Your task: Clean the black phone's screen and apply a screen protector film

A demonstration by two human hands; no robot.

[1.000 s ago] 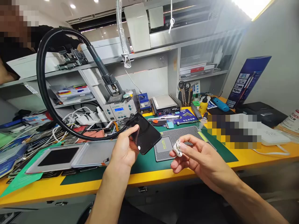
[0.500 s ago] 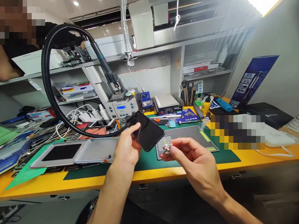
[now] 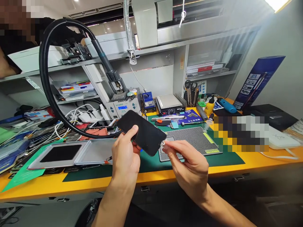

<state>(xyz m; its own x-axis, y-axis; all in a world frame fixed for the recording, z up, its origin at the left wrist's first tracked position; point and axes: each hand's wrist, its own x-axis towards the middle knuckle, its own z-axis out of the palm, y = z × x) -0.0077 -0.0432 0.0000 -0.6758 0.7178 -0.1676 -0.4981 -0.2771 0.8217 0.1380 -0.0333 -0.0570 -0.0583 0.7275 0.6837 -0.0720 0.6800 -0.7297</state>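
An open case held a dark panel in its left half; scissors stood in a holder behind. The left hand gripped a black phone above the green mat. The right hand, farther off earlier, pinched a small white item by the phone's end, contact unclear.

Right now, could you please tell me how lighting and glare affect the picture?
In the head view, the lamp at top right is blown out, with streaky haze beside it; in that same view, the phone looks nearly black, and the lower right is dark.
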